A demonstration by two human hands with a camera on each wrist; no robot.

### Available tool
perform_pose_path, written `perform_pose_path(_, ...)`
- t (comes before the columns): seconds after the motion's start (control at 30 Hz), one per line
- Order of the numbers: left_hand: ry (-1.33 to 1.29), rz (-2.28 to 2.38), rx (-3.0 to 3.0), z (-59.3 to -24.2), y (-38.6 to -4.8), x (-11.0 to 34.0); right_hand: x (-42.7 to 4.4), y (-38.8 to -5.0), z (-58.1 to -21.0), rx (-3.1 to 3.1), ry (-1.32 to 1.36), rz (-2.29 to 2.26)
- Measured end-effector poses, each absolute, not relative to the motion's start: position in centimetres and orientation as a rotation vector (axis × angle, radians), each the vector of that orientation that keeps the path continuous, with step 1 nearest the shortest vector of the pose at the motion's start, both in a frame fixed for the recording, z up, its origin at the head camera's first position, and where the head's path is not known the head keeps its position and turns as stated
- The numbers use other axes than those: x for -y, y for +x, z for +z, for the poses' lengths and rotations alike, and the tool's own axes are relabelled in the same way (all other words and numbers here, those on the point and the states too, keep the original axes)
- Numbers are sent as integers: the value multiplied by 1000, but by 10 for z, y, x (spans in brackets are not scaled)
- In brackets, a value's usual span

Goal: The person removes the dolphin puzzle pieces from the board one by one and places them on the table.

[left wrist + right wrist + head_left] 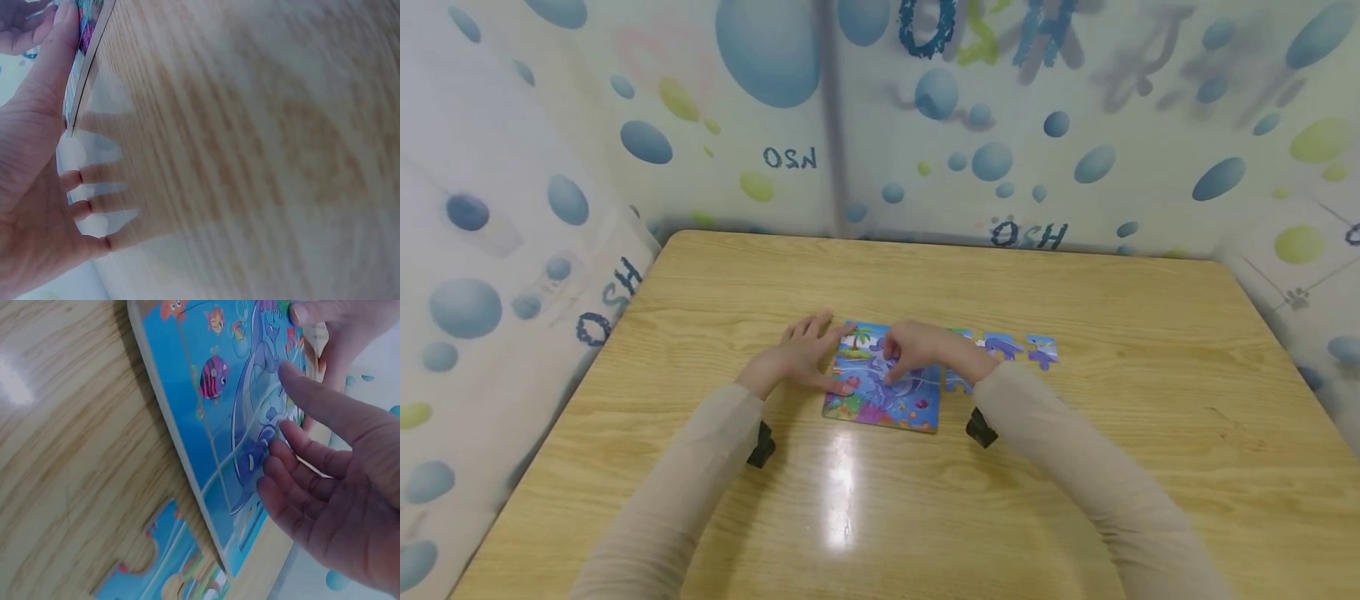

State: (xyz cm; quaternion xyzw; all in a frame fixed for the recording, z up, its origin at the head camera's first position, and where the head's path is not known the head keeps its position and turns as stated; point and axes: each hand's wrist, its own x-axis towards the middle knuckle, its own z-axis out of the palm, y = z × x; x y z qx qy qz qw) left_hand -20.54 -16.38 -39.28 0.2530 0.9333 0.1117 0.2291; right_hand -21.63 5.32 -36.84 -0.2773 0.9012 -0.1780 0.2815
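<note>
Lying beneath right grip (pixel 916 345), dolphin puzzle (pixel 882 401)

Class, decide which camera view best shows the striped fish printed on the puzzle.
The right wrist view: there the striped fish is large and uncovered, its stripes clear. The head view shows it only as a tiny patch on the puzzle; the left wrist view, catching just the puzzle's edge, doesn't show it.

right grip (pixel 921 343) partly hides the puzzle (pixel 883 410); bottom edge crops 2 sleeves (pixel 1075 454).
</note>
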Motion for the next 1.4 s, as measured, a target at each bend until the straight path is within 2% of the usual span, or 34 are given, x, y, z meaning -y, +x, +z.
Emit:
perform_pose_path(0.57, 679, 315, -2566, -391, -203, 161, -48, -215, -373, -2473, -673, -390)
perform_pose_path(0.97, 681, 311, -2572, -393, -202, 162, -53, -219, -378, -2422, -641, -587)
perform_pose_path(1.4, 688, 309, -2577, -392, -205, 162, -50, -216, -372, -2471, -621, -566)
